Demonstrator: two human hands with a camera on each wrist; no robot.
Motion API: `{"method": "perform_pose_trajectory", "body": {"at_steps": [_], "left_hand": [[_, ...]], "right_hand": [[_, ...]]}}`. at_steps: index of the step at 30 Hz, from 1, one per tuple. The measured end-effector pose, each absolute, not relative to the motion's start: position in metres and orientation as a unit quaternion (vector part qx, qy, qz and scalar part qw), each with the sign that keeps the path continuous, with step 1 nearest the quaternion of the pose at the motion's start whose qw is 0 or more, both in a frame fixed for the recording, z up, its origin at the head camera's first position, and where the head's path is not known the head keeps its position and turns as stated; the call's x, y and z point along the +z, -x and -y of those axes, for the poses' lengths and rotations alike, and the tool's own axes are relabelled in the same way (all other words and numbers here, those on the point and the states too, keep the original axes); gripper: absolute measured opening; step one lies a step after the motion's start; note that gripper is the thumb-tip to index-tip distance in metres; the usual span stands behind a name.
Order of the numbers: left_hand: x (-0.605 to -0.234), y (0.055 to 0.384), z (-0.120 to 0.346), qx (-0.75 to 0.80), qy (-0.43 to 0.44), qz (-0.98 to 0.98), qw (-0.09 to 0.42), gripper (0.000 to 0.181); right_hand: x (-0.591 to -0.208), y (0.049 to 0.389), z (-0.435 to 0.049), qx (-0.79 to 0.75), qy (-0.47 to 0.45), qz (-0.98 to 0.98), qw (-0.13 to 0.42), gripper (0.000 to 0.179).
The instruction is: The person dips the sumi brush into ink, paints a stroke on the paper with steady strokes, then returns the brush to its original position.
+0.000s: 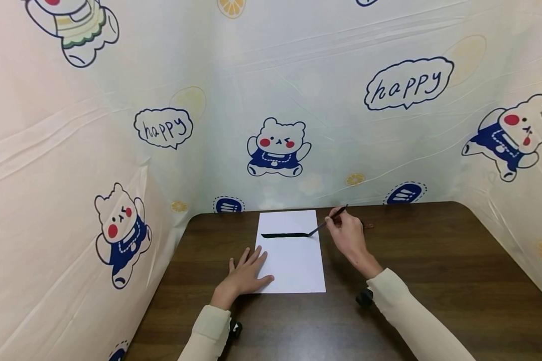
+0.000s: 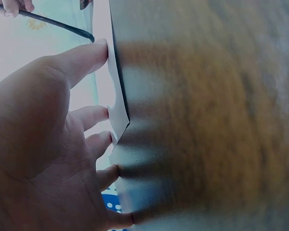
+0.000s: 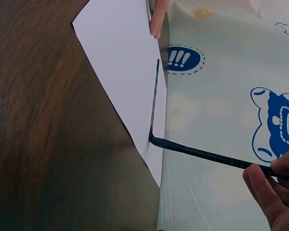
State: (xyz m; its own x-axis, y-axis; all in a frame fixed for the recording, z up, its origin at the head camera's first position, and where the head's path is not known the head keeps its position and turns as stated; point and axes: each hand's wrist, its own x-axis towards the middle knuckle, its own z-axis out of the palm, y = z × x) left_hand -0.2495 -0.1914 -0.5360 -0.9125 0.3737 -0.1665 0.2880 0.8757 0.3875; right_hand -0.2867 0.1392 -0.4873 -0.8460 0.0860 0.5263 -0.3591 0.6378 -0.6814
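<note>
A white sheet of paper (image 1: 291,271) lies on the brown wooden table, with one thick black horizontal stroke (image 1: 284,235) across its upper part. My right hand (image 1: 350,241) pinches a dark writing brush (image 3: 207,155) by its handle. The brush tip touches the paper at the stroke's right end, bent against the sheet in the right wrist view. My left hand (image 1: 244,276) rests with fingers spread over the sheet's left edge. In the left wrist view its thumb (image 2: 84,60) lies on the paper, and some other fingertips reach the table beside it.
The wooden table (image 1: 415,250) extends on both sides of the paper. A small reddish object (image 1: 368,225) lies behind my right hand, mostly hidden. A pale curtain (image 1: 339,135) printed with bears and "happy" bubbles surrounds the table at the back and sides.
</note>
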Motion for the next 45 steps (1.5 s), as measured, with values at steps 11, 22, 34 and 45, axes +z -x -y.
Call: {"method": "perform_pose_trajectory", "body": {"at_steps": [11, 22, 34, 45], "left_hand": [[-0.551, 0.256, 0.196, 0.192, -0.176, -0.960, 0.106, 0.091], [-0.538, 0.253, 0.191, 0.168, -0.167, -0.964, 0.117, 0.085], [-0.542, 0.253, 0.193, 0.189, -0.180, -0.959, 0.107, 0.088], [-0.534, 0.251, 0.189, 0.161, -0.163, -0.966, 0.122, 0.086]], "right_hand": [[-0.485, 0.286, -0.146, 0.418, -0.078, 0.867, 0.262, 0.011], [-0.484, 0.286, -0.152, 0.406, -0.080, 0.869, 0.272, 0.010], [-0.483, 0.286, -0.155, 0.394, -0.080, 0.873, 0.278, 0.008], [-0.485, 0.286, -0.157, 0.385, -0.082, 0.871, 0.295, 0.007]]}}
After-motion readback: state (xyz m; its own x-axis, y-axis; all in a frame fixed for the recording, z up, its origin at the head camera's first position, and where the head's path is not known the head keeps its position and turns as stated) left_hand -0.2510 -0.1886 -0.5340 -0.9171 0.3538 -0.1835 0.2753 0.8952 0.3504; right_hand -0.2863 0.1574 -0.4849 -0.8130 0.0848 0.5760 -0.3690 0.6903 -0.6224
